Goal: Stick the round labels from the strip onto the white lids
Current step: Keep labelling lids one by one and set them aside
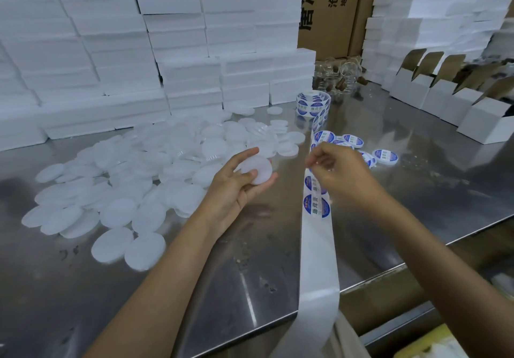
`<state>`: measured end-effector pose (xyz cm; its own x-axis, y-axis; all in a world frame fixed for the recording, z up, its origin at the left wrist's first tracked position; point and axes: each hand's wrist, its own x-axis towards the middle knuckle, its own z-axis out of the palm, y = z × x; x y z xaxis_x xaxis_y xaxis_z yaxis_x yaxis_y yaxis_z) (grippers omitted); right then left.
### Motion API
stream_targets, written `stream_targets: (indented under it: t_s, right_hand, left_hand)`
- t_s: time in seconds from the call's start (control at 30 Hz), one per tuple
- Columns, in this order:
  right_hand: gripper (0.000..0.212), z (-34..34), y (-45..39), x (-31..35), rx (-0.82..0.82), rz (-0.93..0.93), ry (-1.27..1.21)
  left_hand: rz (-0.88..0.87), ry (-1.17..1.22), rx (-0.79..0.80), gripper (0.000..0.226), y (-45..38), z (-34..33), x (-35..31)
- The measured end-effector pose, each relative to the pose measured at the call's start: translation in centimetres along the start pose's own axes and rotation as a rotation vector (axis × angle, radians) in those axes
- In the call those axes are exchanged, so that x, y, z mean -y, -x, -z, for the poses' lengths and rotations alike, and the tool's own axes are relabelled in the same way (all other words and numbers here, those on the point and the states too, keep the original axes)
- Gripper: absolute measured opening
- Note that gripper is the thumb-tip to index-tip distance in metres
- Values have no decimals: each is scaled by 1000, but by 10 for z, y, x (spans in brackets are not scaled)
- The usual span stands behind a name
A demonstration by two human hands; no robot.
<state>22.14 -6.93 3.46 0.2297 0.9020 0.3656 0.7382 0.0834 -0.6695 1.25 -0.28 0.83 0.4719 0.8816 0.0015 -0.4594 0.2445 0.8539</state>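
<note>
My left hand (236,182) holds one bare white lid (257,169) above the steel table, fingers curled round its rim. My right hand (336,174) hovers over the label strip (317,235), thumb and forefinger pinching at a round blue-and-white label near the strip's left edge. A round label (317,207) lies on the strip just below that hand. The strip's bare backing hangs over the table's front edge. A large pile of plain white lids (139,179) spreads to the left. Several labelled lids (385,157) lie beyond my right hand. The label roll (313,104) stands farther back.
Stacks of white foam boxes (194,59) wall off the back and left of the steel table (417,179). Open white cartons (456,98) line the right side. Clear jars (338,76) sit behind the roll, with brown cardboard boxes (328,9) behind them.
</note>
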Motion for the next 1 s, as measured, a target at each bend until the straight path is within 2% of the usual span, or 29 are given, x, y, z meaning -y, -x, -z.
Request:
stream_targets:
  t_s: [0.1, 0.17, 0.2, 0.33, 0.47, 0.63, 0.83, 1.0]
  right_hand:
    - [15, 9, 10, -19, 178, -96, 142]
    - [16, 1, 19, -25, 288, -55, 178]
    - [20, -5, 22, -25, 293, -17, 169]
    - [33, -29, 25, -12, 207, 89, 166]
    - [37, -47, 24, 1, 225, 112, 162]
    - [34, -62, 20, 10, 233, 134, 79]
    - [25, -71, 21, 10, 182, 127, 54]
    - [22, -72, 22, 13, 116, 208, -69]
  left_hand:
    - [11, 5, 0, 43, -2, 2, 2]
    - [22, 8, 0, 45, -3, 3, 5]
    - [21, 1, 0, 46, -4, 3, 7]
    - [-15, -60, 10, 49, -4, 5, 8]
    - [-36, -180, -15, 48, -3, 5, 4]
    - [-32, -390, -79, 49, -3, 4, 2]
    - [-51, -526, -86, 52, -5, 6, 2]
    - [-64, -606, -107, 52, -8, 9, 2]
